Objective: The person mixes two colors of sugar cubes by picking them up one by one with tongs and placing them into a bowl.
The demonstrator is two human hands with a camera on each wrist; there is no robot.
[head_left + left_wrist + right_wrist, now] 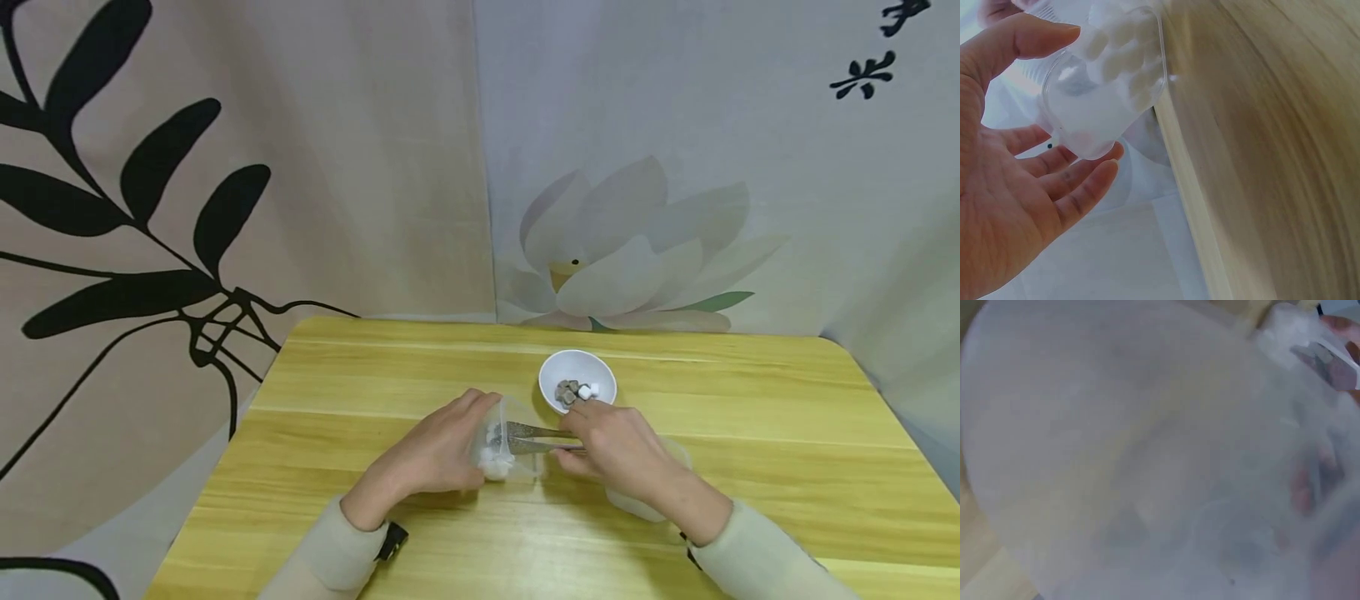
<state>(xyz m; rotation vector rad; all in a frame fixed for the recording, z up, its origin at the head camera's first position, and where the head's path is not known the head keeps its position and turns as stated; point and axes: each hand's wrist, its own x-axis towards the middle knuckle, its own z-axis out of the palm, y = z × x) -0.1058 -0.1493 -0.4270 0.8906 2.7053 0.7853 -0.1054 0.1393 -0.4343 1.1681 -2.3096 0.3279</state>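
My left hand grips a clear plastic tub tipped on its side, its mouth toward the right. White lumps lie inside; the left wrist view shows them through the tub's bottom, between thumb and fingers. From the right, metal tongs reach into the tub, pinched in my right hand. Whether the tips hold a lump cannot be told. Just beyond the right hand, a white bowl contains several grey-brown cubes and a few white pieces.
Under the right forearm, a translucent plastic piece lies on the wooden table; a blurred translucent surface fills most of the right wrist view. Behind the table's far edge hangs a printed curtain.
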